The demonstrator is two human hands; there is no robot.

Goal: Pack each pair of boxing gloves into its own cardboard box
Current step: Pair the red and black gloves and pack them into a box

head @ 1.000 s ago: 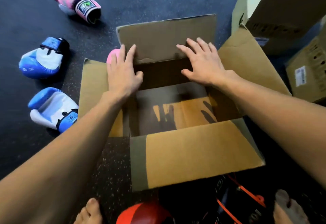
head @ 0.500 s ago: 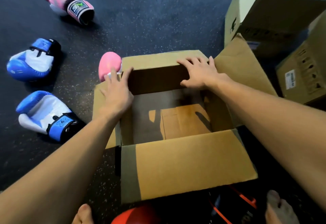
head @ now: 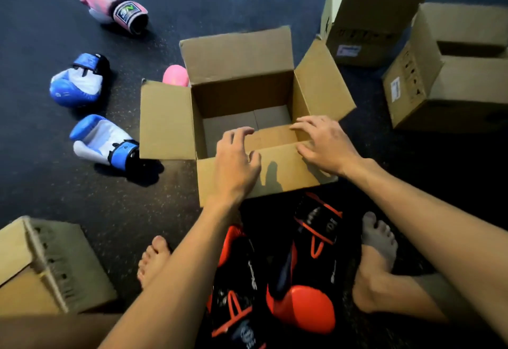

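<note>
The left hand (head: 236, 159) and right hand (head: 327, 145) are now shifted from the far flap (head: 236, 57) to the near flap (head: 283, 181) of the empty cardboard box (head: 242, 93), fingers spread, nothing gripped; box is left ready, red gloves (head: 302, 307) lying unpacked just nearer

Second pink glove (head: 176, 75) mostly hidden behind open box (head: 239, 57) flaps, only the rounded tip shows. Right-side box (head: 467, 95) cut by frame edge. Lower-left box (head: 55, 266) cut too, blurred. Red-black gloves (head: 302, 307) partly under left forearm (head: 192, 266). Box labels (head: 395, 89) unreadable.

Open box (head: 242, 117) unobstructed; raised flaps ring it
</note>
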